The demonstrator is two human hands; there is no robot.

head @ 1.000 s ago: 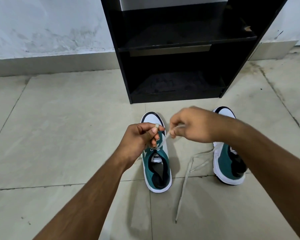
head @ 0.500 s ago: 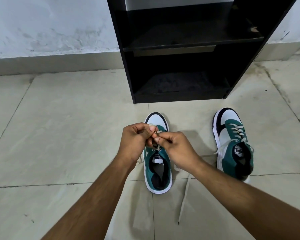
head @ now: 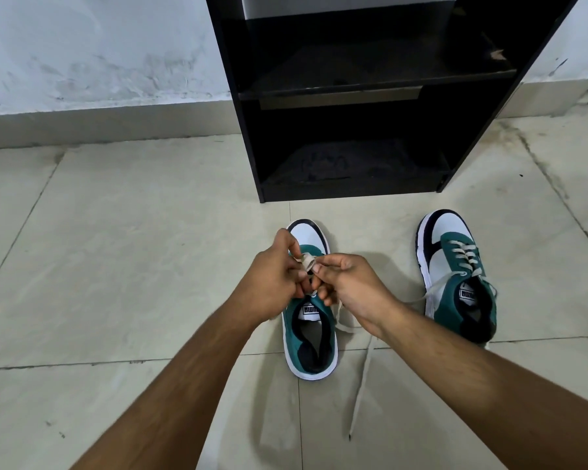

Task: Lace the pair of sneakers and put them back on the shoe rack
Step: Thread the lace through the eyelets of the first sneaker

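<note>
Two green, white and black sneakers stand on the tiled floor, toes toward the black shoe rack (head: 248, 144). The left sneaker (head: 311, 340) lies under my hands. My left hand (head: 275, 283) and my right hand (head: 350, 286) meet over its eyelets, both pinching a beige lace (head: 308, 262) looped between the fingertips. The lace's loose end (head: 360, 391) trails across the floor to the right of this shoe. The right sneaker (head: 455, 276) stands apart, its lace crossed through the eyelets, ends hanging loose.
The rack has two open shelves, a lower shelf (head: 353, 164) and an upper shelf (head: 370, 76), both without shoes. A white wall with a grey skirting (head: 99, 123) runs behind. Floor tiles spread to the left and right.
My right hand came back from its pull out to the right and joined the left hand over the left sneaker. The right sneaker is now uncovered.
</note>
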